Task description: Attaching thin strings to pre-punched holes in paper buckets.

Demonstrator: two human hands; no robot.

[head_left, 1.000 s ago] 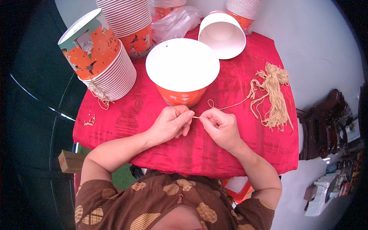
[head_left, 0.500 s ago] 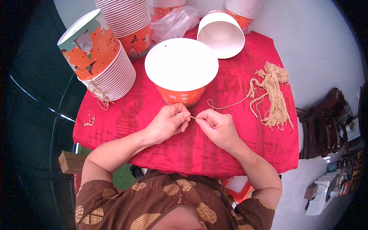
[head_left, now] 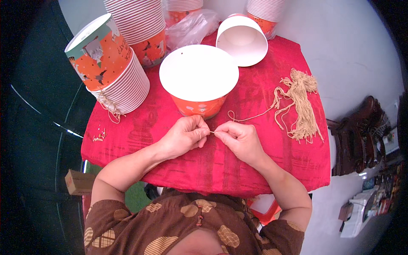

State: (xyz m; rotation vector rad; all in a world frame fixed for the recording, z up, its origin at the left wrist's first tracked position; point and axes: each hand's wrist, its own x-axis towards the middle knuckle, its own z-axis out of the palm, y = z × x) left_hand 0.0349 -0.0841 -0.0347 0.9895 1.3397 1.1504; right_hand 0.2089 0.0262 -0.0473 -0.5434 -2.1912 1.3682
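My left hand (head_left: 187, 135) and my right hand (head_left: 239, 142) meet close together over the red cloth, just on my side of an orange paper bucket (head_left: 199, 107). Both are closed in a pinch. A short bit of tan string (head_left: 212, 132) stretches between the two sets of fingertips. The bucket stands upright, its white inside facing up, with a small dark hole near the far rim. To the right lies a bundle of tan strings (head_left: 305, 106); one loose strand runs from it toward my hands.
A stack of orange buckets (head_left: 119, 87) leans at the left, strings dangling from it. Taller stacks (head_left: 138, 21) and a clear plastic bag (head_left: 191, 27) stand behind. One bucket (head_left: 243, 42) lies tipped at the back. Small scraps (head_left: 99, 135) lie on the red tablecloth (head_left: 238, 182).
My two hands keep pinching the string, with only slight finger movement. The whole view has shifted very slightly; the buckets and string bundle otherwise look the same.
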